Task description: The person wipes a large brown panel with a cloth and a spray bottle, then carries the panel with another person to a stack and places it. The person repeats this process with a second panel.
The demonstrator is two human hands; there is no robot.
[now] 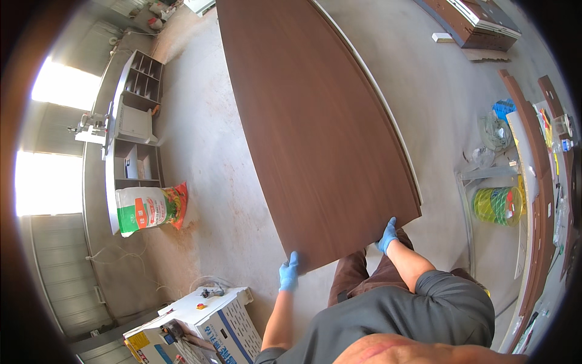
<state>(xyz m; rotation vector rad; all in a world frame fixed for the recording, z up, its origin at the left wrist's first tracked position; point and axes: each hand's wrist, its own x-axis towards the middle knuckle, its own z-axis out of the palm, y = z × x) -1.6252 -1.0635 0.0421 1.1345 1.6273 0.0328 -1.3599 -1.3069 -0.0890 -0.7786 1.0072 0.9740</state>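
A long dark brown wood-grain panel [315, 133] stretches away from my body, its near edge in front of my waist. My left hand [289, 274], in a blue glove, grips the near left corner with the thumb on top. Along the same edge, my gloved right hand [387, 235] holds the panel close to its near right corner. The fingers of both hands are partly hidden under the board. Beneath its right side shows the pale edge of another board [371, 74]. What supports the panels is hidden.
On the left stands a shelf unit [138, 103] with a printed sack [151, 209] by it. A white machine cabinet [209, 312] is at lower left. To the right are a cluttered bench [539, 182] and a green-yellow roll [497, 205]; stacked brown boards [470, 24] lie farther back.
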